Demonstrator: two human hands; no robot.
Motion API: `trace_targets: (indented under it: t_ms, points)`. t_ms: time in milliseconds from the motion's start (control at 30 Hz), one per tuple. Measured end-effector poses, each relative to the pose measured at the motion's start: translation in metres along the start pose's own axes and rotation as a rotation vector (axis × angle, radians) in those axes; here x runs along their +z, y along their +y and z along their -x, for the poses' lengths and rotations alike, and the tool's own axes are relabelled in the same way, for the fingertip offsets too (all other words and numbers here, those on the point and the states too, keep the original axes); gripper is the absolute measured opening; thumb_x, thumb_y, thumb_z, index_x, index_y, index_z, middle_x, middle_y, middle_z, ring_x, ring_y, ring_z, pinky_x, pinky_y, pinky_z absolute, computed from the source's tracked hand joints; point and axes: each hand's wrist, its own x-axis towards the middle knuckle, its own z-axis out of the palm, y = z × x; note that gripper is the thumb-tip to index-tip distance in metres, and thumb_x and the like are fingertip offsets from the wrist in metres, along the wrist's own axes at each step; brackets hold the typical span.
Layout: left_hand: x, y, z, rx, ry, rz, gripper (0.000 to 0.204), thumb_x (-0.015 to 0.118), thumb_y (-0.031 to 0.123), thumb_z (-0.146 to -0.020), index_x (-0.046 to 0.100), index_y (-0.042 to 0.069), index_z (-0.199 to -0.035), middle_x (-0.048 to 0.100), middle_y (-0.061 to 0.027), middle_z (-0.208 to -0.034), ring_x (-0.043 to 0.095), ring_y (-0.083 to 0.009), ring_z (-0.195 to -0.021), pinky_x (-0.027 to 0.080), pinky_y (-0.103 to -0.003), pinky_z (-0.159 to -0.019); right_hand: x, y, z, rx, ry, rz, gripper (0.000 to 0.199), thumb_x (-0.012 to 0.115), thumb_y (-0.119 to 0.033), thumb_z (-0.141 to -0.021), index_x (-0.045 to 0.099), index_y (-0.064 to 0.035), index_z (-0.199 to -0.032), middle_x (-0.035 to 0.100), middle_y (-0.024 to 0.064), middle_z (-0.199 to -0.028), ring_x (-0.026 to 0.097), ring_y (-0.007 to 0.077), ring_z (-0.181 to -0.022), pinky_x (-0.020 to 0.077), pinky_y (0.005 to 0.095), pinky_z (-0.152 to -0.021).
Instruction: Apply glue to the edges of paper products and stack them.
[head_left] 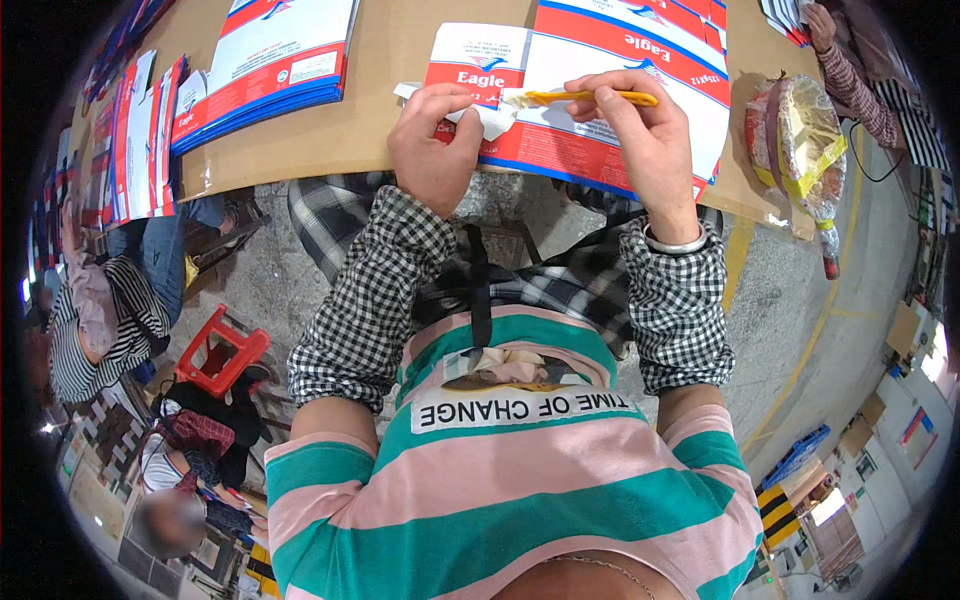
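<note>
In my right hand is a slim yellow-handled brush, gripped between thumb and fingers. Its pale bristles point left and touch or hover just over a white flap. My left hand is closed, with thumb and curled forefinger pinching the edge of that flap. Both hands work over flat red, white and blue printed cartons at the table's near edge. A smaller printed panel stands out on the left side of them, partly hidden by my left hand.
On the brown tabletop, a carton stack lies left, with more cartons farther left. To the right sits a plastic-wrapped tub with pale contents. Co-workers sit left and far right; a red stool stands on the floor.
</note>
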Motion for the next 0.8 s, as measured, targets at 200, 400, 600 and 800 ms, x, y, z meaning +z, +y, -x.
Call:
trace_targets:
  t_ms: [200,400,600,800]
  points:
    - [0.0003,0.0017,0.0001,0.013,-0.003,-0.005,0.013,0.063,0.0,-0.073,0.06,0.001,-0.085,0.061,-0.0137,-0.094,0.061,-0.0231,-0.084,0.05,-0.031,-0.072,0.0007,0.0004,-0.0005,0.004,-0.025,0.042,0.015,0.047,-0.009,-0.091,0.057,0.0023,-0.095,0.062,0.0097,-0.094,0.061,0.0149,-0.082,0.0504,0.0261,-0.076]
    - [0.0001,0.0001,0.0019,0.034,-0.001,0.016,0.013,0.062,-0.001,-0.073,0.06,0.001,-0.085,0.061,-0.0129,-0.094,0.061,-0.0219,-0.086,0.049,-0.031,-0.075,0.0002,-0.0011,0.0007,-0.009,-0.005,0.015,0.015,0.047,-0.009,-0.091,0.057,0.0023,-0.095,0.062,0.0095,-0.093,0.061,0.0145,-0.082,0.0505,0.0261,-0.076]
    - [0.0004,-0.0021,0.0037,0.039,0.012,0.013,0.013,0.062,-0.002,-0.073,0.06,0.001,-0.085,0.061,-0.012,-0.094,0.06,-0.0213,-0.086,0.049,-0.03,-0.076,0.0007,-0.0006,0.0015,0.002,0.018,-0.018,0.016,0.048,-0.009,-0.091,0.057,0.0027,-0.095,0.062,0.0093,-0.092,0.06,0.014,-0.081,0.0503,0.0252,-0.075]
    - [0.0001,-0.0028,0.004,0.03,0.006,0.027,0.013,0.062,-0.002,-0.073,0.06,0.0,-0.085,0.061,-0.0117,-0.095,0.06,-0.0211,-0.087,0.048,-0.03,-0.077,0.0016,-0.0007,0.0021,0.021,0.014,-0.027,0.015,0.047,-0.008,-0.091,0.057,0.003,-0.094,0.062,0.0089,-0.091,0.06,0.0131,-0.08,0.0501,0.0247,-0.074]
